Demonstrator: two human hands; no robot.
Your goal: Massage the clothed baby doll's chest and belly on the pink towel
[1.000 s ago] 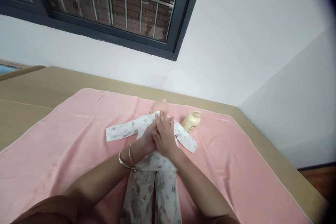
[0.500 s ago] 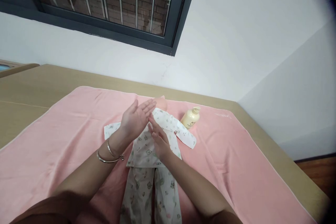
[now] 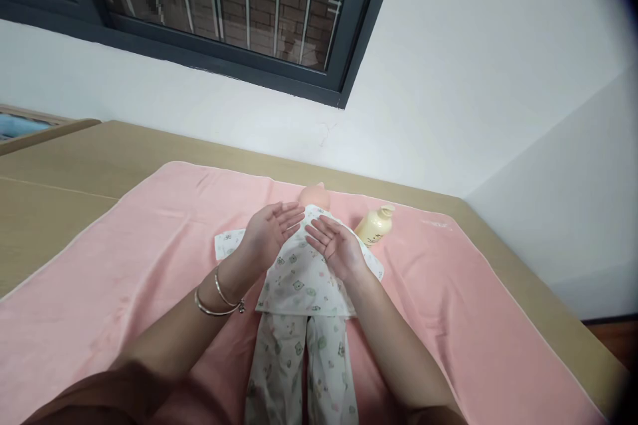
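Observation:
My left hand [image 3: 273, 229], palm turned up and fingers spread, hovers above a white printed long-sleeved top [image 3: 304, 279]. Facing it is my right hand [image 3: 337, 244], also palm up with loosely spread fingers. A small gap separates the fingertips, and both palms are bare. The top lies flat over matching printed trousers [image 3: 279, 358]. At its neck end shows a smooth peach-coloured rounded head [image 3: 315, 197], apparently a doll's, its front not visible. Two silvery bangles [image 3: 214, 311] circle my left wrist. Right of the top, a cream pump bottle [image 3: 375, 226] leans on the bedding.
A pink blanket [image 3: 164, 252] with some wrinkles covers much of a wooden tabletop [image 3: 74, 206]. Behind it rises a white wall [image 3: 409, 113] with a dark-framed barred window [image 3: 269, 86]. A wooden-edged item with blue inside [image 3: 24, 125] sits at the far left.
My hands have moved from touching to apart, the right one shifting right and turning its palm up. The view has swung slightly left.

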